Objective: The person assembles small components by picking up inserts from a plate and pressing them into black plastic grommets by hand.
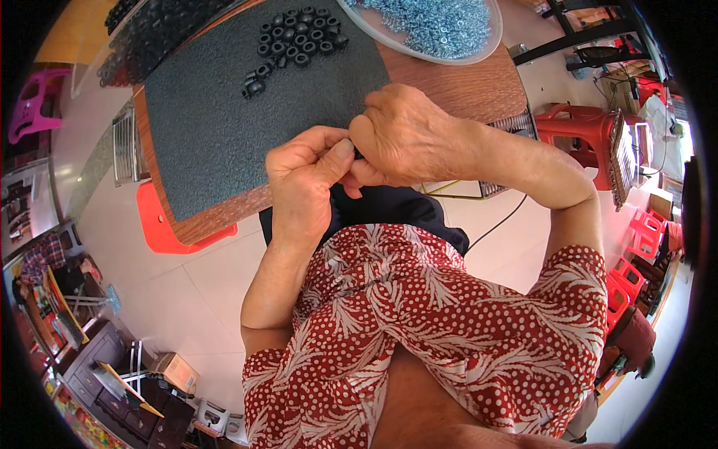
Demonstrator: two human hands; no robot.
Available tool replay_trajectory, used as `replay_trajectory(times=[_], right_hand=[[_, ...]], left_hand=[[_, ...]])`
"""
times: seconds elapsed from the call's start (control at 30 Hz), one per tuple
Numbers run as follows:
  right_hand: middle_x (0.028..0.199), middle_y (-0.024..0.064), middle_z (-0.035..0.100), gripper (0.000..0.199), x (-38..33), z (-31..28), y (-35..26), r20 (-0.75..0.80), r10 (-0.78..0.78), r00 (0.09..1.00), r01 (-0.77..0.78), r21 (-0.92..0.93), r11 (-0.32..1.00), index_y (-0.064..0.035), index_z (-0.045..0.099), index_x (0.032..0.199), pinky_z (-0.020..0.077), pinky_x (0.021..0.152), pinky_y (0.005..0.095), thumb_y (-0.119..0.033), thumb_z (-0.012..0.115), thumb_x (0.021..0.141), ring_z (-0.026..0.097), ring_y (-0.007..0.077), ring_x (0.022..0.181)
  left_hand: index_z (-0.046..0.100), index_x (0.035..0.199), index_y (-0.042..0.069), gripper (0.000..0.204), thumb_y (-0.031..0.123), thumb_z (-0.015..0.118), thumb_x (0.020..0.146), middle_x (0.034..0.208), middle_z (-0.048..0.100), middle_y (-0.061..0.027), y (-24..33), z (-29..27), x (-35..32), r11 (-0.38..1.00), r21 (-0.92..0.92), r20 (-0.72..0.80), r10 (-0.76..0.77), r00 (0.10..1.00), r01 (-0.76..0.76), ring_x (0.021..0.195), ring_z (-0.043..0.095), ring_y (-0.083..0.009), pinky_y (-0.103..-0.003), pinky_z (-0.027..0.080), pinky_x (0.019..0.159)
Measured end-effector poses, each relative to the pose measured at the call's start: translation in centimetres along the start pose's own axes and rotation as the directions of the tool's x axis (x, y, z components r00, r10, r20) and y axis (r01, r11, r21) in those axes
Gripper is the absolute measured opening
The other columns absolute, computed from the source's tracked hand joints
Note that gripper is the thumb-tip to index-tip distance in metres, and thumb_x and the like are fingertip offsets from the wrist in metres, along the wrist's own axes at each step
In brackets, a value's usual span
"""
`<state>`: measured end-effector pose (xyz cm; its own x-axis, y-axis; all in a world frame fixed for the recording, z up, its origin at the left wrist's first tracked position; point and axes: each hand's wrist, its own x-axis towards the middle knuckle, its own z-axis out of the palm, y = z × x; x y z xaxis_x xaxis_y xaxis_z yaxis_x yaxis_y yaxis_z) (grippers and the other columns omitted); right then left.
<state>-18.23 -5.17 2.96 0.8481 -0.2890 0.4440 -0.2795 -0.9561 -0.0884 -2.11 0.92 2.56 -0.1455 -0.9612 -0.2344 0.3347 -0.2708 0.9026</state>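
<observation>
My left hand point(307, 168) and my right hand point(400, 138) meet over the table's near edge, fingers pinched together. Between them shows a sliver of a small black piece point(357, 155); the fingers cover most of it, so its shape cannot be made out. Beyond my hands, on a dark grey textured mat point(217, 135), lies a cluster of small round black parts with holes point(301, 34). A few more black parts point(255, 84) sit slightly apart, nearer to me. To the far right, a round translucent dish point(495, 34) holds many tiny light-blue beads point(441, 22).
A clear container of black parts point(149, 49) stands at the table's far left. The brown wooden table point(479, 90) has a red stool point(153, 224) under its left side and another red stool point(572, 138) to its right. A black cable point(497, 224) runs along the floor.
</observation>
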Motion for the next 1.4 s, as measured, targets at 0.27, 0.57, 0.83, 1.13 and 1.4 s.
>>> replay_trajectory(times=[0.27,0.57,0.83,1.13,1.4], right_hand=[[0.046,0.0058,0.044,0.035,-0.5,0.1,0.3,-0.019,-0.022,1.000,0.021,-0.062,0.998,-0.0060,0.044,0.050,0.0408,0.039,0.0350,-0.031,0.066,0.062,0.049,0.0224,0.041],[0.049,0.0073,0.047,0.035,-0.3,-0.6,0.8,-0.026,-0.033,0.999,0.030,-0.084,0.996,-0.0028,0.046,0.055,0.0414,0.041,0.0343,-0.031,0.066,0.061,0.050,0.0224,0.044],[0.052,0.0069,0.047,0.027,-0.8,-0.2,0.8,-0.104,0.073,0.992,-0.084,-0.108,0.991,-0.0062,0.044,0.060,0.0385,0.047,0.0316,-0.025,0.064,0.062,0.049,0.0209,0.051],[0.056,0.0077,0.049,0.017,-0.5,-0.4,0.1,-0.091,0.106,0.990,-0.118,-0.130,0.984,-0.0057,0.046,0.064,0.0382,0.051,0.0323,-0.018,0.057,0.065,0.048,0.0208,0.055],[0.054,0.0064,0.048,0.015,-0.4,-1.0,-0.5,-0.007,0.085,0.996,-0.083,-0.287,0.954,-0.0059,0.046,0.061,0.0348,0.050,0.0301,-0.017,0.056,0.063,0.046,0.0180,0.054]], left_hand=[[0.063,0.087,-0.007,0.014,0.005,0.058,0.086,0.069,0.063,-0.0091,-0.3,0.2,0.4,0.999,-0.045,0.009,-0.017,1.000,0.018,0.052,0.055,-0.0119,-0.022,0.044,0.045],[0.062,0.089,-0.007,0.014,0.005,0.058,0.085,0.069,0.062,-0.0069,0.8,0.8,0.8,0.996,0.079,0.005,-0.035,0.999,0.035,0.054,0.054,-0.0104,-0.021,0.043,0.050],[0.057,0.101,-0.008,0.021,0.004,0.061,0.084,0.084,0.064,-0.0107,0.8,1.1,0.5,0.995,-0.096,-0.046,-0.005,0.999,0.001,0.071,0.062,-0.0138,-0.025,0.051,0.069],[0.057,0.102,-0.011,0.021,0.002,0.060,0.085,0.087,0.064,-0.0119,0.4,0.7,0.2,0.997,0.005,-0.053,0.072,0.996,-0.072,0.074,0.063,-0.0142,-0.025,0.053,0.071],[0.059,0.101,-0.008,0.020,0.002,0.061,0.084,0.085,0.064,-0.0081,0.0,1.1,0.0,0.992,0.070,-0.114,0.113,0.987,-0.105,0.076,0.060,-0.0106,-0.023,0.052,0.070]])
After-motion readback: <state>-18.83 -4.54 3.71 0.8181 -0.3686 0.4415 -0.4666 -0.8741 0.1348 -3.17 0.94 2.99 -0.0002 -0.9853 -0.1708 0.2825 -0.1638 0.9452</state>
